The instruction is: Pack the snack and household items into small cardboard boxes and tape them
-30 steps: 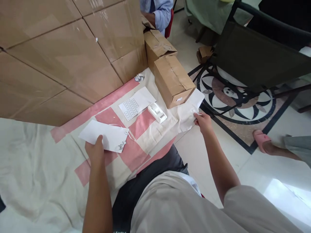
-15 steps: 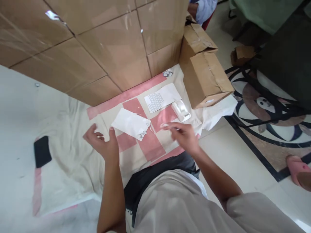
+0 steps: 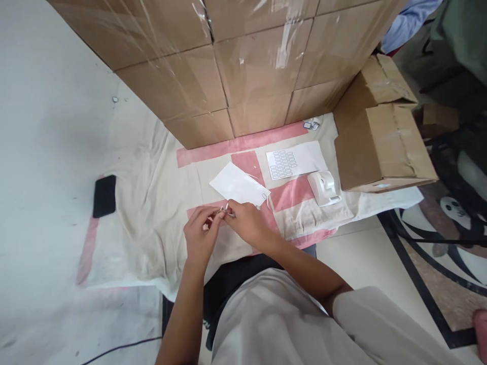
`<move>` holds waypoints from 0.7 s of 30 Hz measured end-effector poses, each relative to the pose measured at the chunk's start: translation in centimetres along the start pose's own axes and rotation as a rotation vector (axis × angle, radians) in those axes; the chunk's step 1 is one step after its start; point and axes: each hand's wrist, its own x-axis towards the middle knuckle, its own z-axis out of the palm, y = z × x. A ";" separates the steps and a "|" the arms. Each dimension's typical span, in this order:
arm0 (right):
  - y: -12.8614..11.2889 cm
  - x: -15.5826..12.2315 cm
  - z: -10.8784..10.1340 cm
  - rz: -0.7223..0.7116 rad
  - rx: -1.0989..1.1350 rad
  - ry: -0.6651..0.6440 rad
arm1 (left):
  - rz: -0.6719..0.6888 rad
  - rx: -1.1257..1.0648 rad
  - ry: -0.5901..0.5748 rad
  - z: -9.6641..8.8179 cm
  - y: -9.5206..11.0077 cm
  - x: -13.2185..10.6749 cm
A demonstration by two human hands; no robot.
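Observation:
My left hand (image 3: 201, 233) and my right hand (image 3: 245, 222) meet over a cream and pink cloth (image 3: 152, 203) on the floor. Both pinch a small thin pale piece (image 3: 227, 212) between their fingertips; it is too small to name. Just beyond them lies a white paper (image 3: 239, 185) with a thin string at its corner. Farther right are a white sheet of small labels (image 3: 294, 160) and a small white device (image 3: 324, 187).
A wall of taped cardboard boxes (image 3: 236, 61) stands behind the cloth. Two smaller brown boxes (image 3: 382, 144) sit at the right. A black phone (image 3: 104, 195) lies at the left on the cloth. Another person's blue sleeve (image 3: 407, 23) shows at the top right.
My right hand left the cloth's right edge and came to the middle. My left hand let go of the white paper. Both hands now pinch a small piece. The view swung left.

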 end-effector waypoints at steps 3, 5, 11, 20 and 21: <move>-0.1 0.3 -0.1 -0.029 0.036 -0.064 | -0.118 -0.126 -0.142 0.6 -0.6 0.4; -0.1 0.3 -0.5 -0.060 0.068 -0.120 | -0.193 -0.190 -0.188 1.3 -1.2 0.7; 2.7 0.2 -3.6 -0.065 0.260 -0.190 | -0.226 -0.206 -0.171 3.4 -3.1 1.8; 6.7 2.9 -6.7 0.108 -0.255 0.118 | -0.092 0.119 -0.100 7.6 -5.2 7.5; 6.7 3.3 -6.2 0.118 -0.308 0.112 | -0.073 0.156 -0.106 8.0 -5.4 7.8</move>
